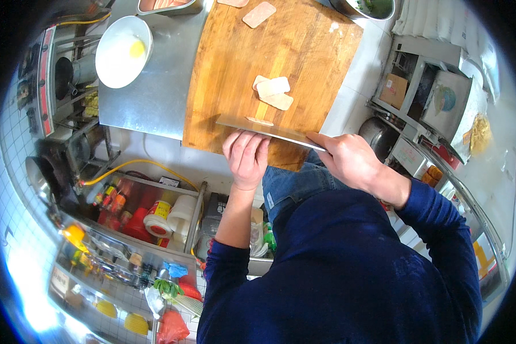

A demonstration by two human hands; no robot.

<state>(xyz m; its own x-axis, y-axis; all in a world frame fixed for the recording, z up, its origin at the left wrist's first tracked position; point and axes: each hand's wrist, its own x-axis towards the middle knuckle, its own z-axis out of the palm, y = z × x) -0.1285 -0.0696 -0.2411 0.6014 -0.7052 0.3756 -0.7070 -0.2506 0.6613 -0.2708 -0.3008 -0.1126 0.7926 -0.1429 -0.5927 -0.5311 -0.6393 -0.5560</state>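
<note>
My right hand [350, 160] is closed round the handle end of a cleaver [278, 133], whose broad blade points left across the near part of a wooden cutting board [223, 74]. My left hand [246, 157] has its fingers curled together against the near side of the blade; what they hold, if anything, is hidden. Just beyond the blade, a thin pink slice of luncheon meat [260, 121] lies on the board. Farther off, several overlapping luncheon meat slices [274, 87] form a loose pile. Another slice [259, 15] lies near the board's far end.
Left of the board, a white bowl [112, 63] with a yellow yolk stands on a steel table [149, 109]. A metal tray [186, 8] of pink pieces sits at the far left, and a steel pot [387, 14] with greens at the far right. Shelving [410, 103] stands right.
</note>
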